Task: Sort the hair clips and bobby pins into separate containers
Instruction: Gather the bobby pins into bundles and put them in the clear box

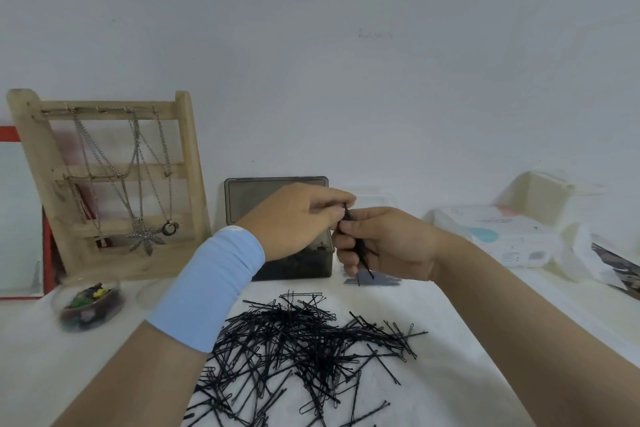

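Observation:
A big heap of black bobby pins [304,343] lies loose on the white table in front of me. My right hand [384,244] grips a small bunch of bobby pins [360,246], their ends sticking out above and below the fist. My left hand [298,218], with a light blue wristband, pinches the top ends of that bunch. Both hands hover in front of a dark open box [294,265] with its lid raised. A clear round bowl [88,302] with colourful hair clips stands at the left.
A wooden rack [187,156] hung with chain necklaces leans on the wall at the back left. A clear plastic box [375,196] stands behind my right hand. White packets and an open white container [512,232] occupy the back right.

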`<state>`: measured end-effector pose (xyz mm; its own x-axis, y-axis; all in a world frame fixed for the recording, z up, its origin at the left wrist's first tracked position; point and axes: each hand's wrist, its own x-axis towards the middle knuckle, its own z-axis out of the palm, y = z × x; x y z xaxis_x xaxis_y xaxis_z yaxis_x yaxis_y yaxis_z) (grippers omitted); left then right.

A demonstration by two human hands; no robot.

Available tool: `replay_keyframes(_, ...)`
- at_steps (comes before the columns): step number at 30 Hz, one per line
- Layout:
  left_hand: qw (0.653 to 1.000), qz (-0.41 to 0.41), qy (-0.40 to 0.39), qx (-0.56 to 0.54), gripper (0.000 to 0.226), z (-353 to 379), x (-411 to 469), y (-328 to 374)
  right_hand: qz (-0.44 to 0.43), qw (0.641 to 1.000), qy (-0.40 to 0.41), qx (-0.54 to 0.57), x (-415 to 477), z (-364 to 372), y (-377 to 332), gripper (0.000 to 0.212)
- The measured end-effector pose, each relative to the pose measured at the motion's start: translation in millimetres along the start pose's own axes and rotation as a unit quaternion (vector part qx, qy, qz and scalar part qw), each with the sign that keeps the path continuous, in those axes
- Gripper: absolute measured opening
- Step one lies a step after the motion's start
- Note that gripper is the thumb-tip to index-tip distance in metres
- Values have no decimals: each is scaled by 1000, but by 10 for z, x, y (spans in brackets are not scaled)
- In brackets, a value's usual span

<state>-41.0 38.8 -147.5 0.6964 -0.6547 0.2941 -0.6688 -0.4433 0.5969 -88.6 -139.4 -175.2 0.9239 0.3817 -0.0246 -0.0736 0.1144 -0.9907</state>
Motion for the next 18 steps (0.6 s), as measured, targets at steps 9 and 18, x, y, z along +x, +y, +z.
replay_keyframes(9, 998, -28, -45, -45, 52, 103, 17, -37, -18, 999, 2, -35, 5, -58, 19, 23)
replay_keyframes(18, 948, -129, 15, -291, 48, 206, 123, -172, -76, 994, 71, 35, 31, -27, -39, 24)
